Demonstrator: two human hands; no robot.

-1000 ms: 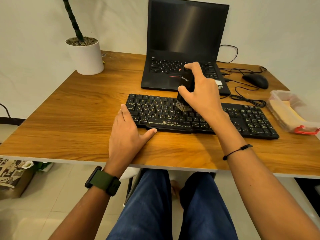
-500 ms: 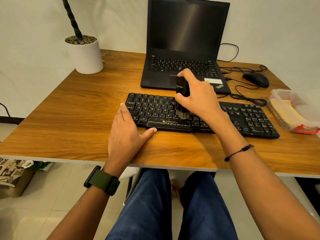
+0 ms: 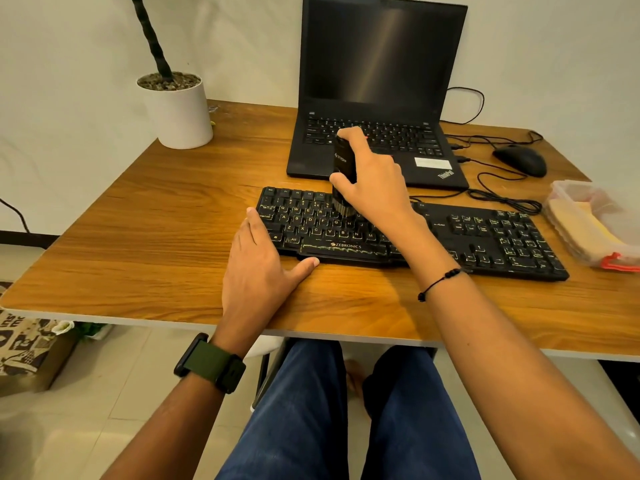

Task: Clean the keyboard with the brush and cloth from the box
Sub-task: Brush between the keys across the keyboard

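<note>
Since half a second ago the right hand [image 3: 375,181], gripping the black stubby brush [image 3: 343,174], has moved bristles up to the top key rows of the black ZEBRONICS keyboard [image 3: 485,237]; left hand [image 3: 258,271] lies flat, bracing its corner. Brushing looks midway; yellow cloth [image 3: 581,226] unused in clear plastic box [image 3: 568,188]. ThinkPad laptop [image 3: 377,98] behind.

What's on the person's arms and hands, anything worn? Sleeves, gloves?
Both forearms are bare: no sleeves in view, no gloves. The left wrist carries a black watch on a dark green strap. The right wrist has a thin black cord bracelet with small beads. No rings show on the left hand or right hand.
</note>
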